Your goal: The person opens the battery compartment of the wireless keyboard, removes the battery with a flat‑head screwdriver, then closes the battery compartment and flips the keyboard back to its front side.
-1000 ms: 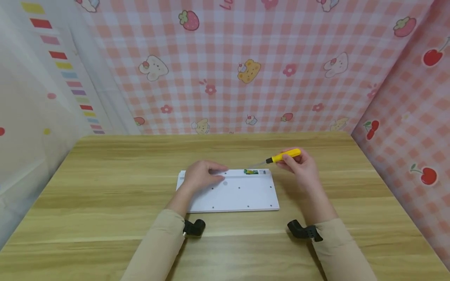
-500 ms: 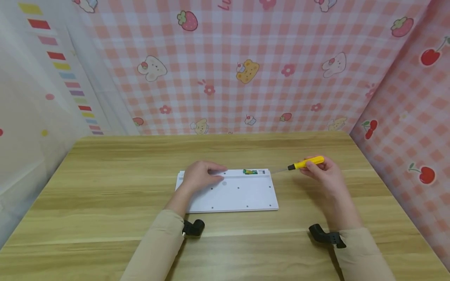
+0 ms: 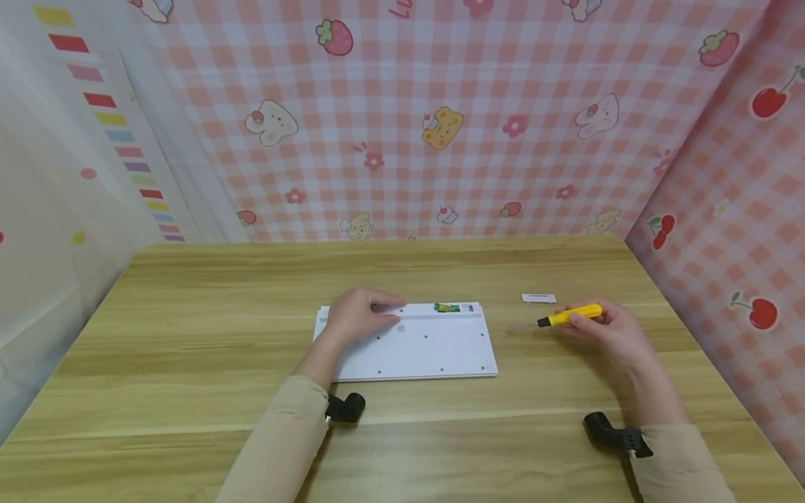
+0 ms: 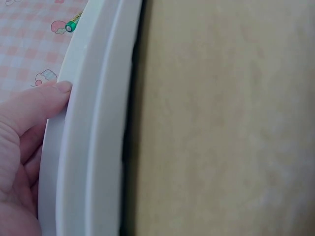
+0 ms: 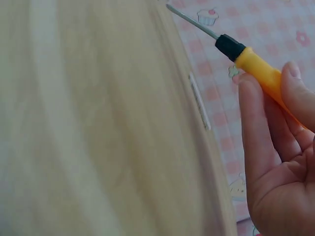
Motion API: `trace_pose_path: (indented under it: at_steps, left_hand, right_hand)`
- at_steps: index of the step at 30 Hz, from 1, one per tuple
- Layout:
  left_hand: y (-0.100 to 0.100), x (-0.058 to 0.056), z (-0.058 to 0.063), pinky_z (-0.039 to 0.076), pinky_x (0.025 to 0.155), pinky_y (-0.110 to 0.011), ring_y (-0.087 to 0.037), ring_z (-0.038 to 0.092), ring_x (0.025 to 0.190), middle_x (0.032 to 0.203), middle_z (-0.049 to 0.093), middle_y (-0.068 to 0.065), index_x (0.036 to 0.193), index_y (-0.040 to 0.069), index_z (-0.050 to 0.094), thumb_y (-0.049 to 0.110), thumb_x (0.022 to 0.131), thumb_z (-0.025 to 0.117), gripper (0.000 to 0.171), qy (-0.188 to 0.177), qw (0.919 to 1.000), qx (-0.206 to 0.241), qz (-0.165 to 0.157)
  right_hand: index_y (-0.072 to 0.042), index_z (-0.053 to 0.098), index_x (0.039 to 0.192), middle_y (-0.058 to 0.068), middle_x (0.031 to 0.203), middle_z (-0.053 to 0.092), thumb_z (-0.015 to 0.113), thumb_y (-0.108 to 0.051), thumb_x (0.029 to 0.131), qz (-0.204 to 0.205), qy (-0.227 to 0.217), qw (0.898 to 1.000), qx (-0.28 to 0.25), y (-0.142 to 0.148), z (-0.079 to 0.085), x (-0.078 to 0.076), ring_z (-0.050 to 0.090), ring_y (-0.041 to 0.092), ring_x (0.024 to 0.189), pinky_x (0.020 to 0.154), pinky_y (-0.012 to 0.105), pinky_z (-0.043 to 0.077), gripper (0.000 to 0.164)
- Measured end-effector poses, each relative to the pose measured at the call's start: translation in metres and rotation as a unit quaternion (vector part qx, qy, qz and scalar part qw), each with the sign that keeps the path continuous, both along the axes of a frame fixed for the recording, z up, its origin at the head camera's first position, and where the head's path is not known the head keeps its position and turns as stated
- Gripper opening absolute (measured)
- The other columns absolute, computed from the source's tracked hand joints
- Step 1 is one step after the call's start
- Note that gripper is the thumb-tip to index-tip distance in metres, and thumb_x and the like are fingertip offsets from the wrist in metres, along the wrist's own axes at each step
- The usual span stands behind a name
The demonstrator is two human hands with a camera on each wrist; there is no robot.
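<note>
A white keyboard (image 3: 411, 353) lies underside up on the table, with screw dots across its back. In its raised rear strip a battery bay stands uncovered, and a green battery (image 3: 447, 307) shows there. My left hand (image 3: 358, 316) grips the rear strip on the left, thumb on the near side and fingers along the far edge. To the right, my right hand (image 3: 606, 332) holds a screwdriver (image 3: 574, 315) by its yellow handle, thumb against fingers, its thin shaft pointing left over the table. Just behind it lies a small white battery cover (image 3: 539, 298).
The wooden table (image 3: 220, 335) reaches back to a pink checked cloth (image 3: 402, 175). More cherry-printed cloth (image 3: 736, 279) hangs at the right, and a pale curtain (image 3: 50, 209) at the left. Each wrist wears a black camera mount (image 3: 346, 408).
My right hand has moved right and nearer with the screwdriver, away from the battery bay. The white cover now shows on the table behind it. The left hand and keyboard stay put.
</note>
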State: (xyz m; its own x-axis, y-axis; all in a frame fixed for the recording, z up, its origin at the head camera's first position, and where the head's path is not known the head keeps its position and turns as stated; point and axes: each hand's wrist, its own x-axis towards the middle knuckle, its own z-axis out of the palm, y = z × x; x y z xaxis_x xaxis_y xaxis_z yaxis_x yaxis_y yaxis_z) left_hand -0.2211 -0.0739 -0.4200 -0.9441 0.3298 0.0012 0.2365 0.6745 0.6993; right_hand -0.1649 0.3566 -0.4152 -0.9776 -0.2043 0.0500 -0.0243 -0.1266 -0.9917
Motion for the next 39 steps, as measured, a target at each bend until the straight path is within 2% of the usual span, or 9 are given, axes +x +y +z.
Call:
trace_pose_path:
  at_steps: [4,6,9,11,13,21,32,39]
  left_hand:
    - [0.000,0.000,0.001,0.044,0.101,-0.040,-0.017,0.063,0.115,0.117,0.071,0.008,0.111,0.029,0.077,0.026,0.084,0.080,0.027,-0.002,1.0000,0.001,0.001]
    - [0.000,0.000,0.001,0.044,0.101,-0.040,-0.017,0.063,0.115,0.117,0.071,0.008,0.111,0.030,0.077,0.026,0.084,0.080,0.027,-0.002,1.0000,0.000,0.001]
    - [0.000,0.000,0.000,0.044,0.101,-0.039,-0.017,0.062,0.115,0.117,0.071,0.008,0.111,0.030,0.077,0.027,0.084,0.080,0.027,-0.001,1.0000,-0.003,0.000]
    - [0.000,0.000,0.000,0.044,0.102,-0.040,-0.017,0.062,0.116,0.117,0.071,0.008,0.111,0.030,0.077,0.027,0.084,0.080,0.027,0.000,1.0000,-0.004,-0.001]
    - [0.000,0.000,0.000,0.043,0.102,-0.040,-0.018,0.062,0.116,0.118,0.070,0.008,0.111,0.030,0.077,0.027,0.084,0.080,0.027,0.000,1.0000,-0.004,-0.002]
    - [0.000,-0.001,0.001,0.044,0.101,-0.040,-0.018,0.062,0.116,0.117,0.071,0.007,0.111,0.030,0.077,0.028,0.085,0.079,0.027,-0.006,1.0000,-0.007,-0.001]
    - [0.000,-0.002,0.002,0.045,0.099,-0.040,-0.016,0.063,0.113,0.117,0.071,0.007,0.111,0.029,0.077,0.027,0.085,0.080,0.027,-0.014,0.9999,0.002,-0.001]
    - [0.000,-0.002,0.001,0.045,0.100,-0.039,-0.016,0.063,0.113,0.116,0.071,0.007,0.110,0.030,0.077,0.028,0.085,0.080,0.026,-0.018,0.9998,0.004,0.006]
  right_hand:
    - [0.000,0.068,0.105,0.000,0.103,0.071,0.061,0.008,0.093,-0.003,-0.019,0.998,0.058,0.007,-0.003,0.002,0.069,0.011,0.094,0.082,0.026,0.056,0.016]
    - [0.000,0.069,0.106,-0.005,0.102,0.070,0.065,0.004,0.093,-0.015,-0.010,0.992,0.124,0.009,-0.003,0.003,0.066,0.008,0.092,0.081,0.022,0.055,0.014]
    - [0.001,0.069,0.106,-0.014,0.100,0.067,0.070,-0.005,0.092,-0.033,0.016,0.970,0.240,0.012,-0.003,0.003,0.059,0.004,0.091,0.079,0.015,0.050,0.015]
    - [0.003,0.068,0.107,-0.014,0.099,0.065,0.072,-0.009,0.092,-0.040,0.033,0.953,0.299,0.013,-0.003,0.003,0.055,0.004,0.089,0.076,0.014,0.046,0.020]
    - [0.006,0.068,0.108,-0.011,0.099,0.064,0.073,-0.011,0.091,-0.040,0.044,0.941,0.332,0.013,-0.003,0.003,0.054,0.005,0.089,0.074,0.016,0.045,0.025]
    - [0.005,0.071,0.105,0.008,0.102,0.066,0.076,-0.011,0.088,-0.036,0.068,0.920,0.386,0.013,-0.005,0.004,0.055,0.007,0.088,0.075,0.014,0.045,0.024]
    - [0.001,0.073,0.106,0.015,0.104,0.069,0.078,-0.012,0.087,-0.031,0.079,0.906,0.415,0.016,-0.007,0.004,0.057,0.004,0.090,0.077,0.013,0.045,0.024]
    - [0.001,0.073,0.109,0.016,0.106,0.070,0.077,-0.012,0.087,-0.027,0.090,0.905,0.414,0.017,-0.008,0.005,0.058,0.006,0.089,0.075,0.014,0.045,0.026]
